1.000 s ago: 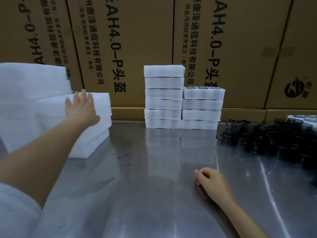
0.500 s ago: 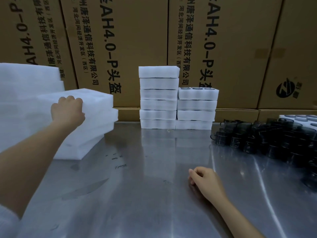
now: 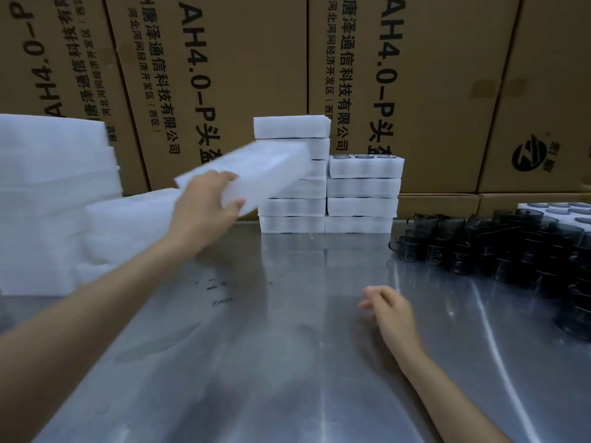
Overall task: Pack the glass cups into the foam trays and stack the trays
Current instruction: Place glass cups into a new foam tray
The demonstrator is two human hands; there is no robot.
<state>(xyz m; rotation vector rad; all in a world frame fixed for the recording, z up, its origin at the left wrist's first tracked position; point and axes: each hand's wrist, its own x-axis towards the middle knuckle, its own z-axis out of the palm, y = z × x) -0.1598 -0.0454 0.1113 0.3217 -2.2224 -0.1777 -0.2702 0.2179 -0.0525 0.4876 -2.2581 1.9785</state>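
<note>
My left hand [image 3: 208, 203] grips the near edge of an empty white foam tray [image 3: 262, 171], held tilted in the air in front of the packed stacks; the tray is blurred. At the back stand two stacks of packed trays, a taller one [image 3: 292, 127] and a shorter one [image 3: 364, 187] with cup rims showing on top. Several dark glass cups [image 3: 499, 251] crowd the table's right side. My right hand [image 3: 388, 310] rests on the steel table [image 3: 271, 346] with fingers loosely curled, holding nothing.
A pile of empty foam trays [image 3: 54, 203] fills the left side. Another tray with cups [image 3: 563, 209] shows at the far right behind the glass cups. Large printed cardboard boxes [image 3: 415, 75] wall off the back of the table.
My left hand took the top tray from the left pile, lifted it and carried it right toward the middle. My right hand stayed on the table and shifted slightly.
</note>
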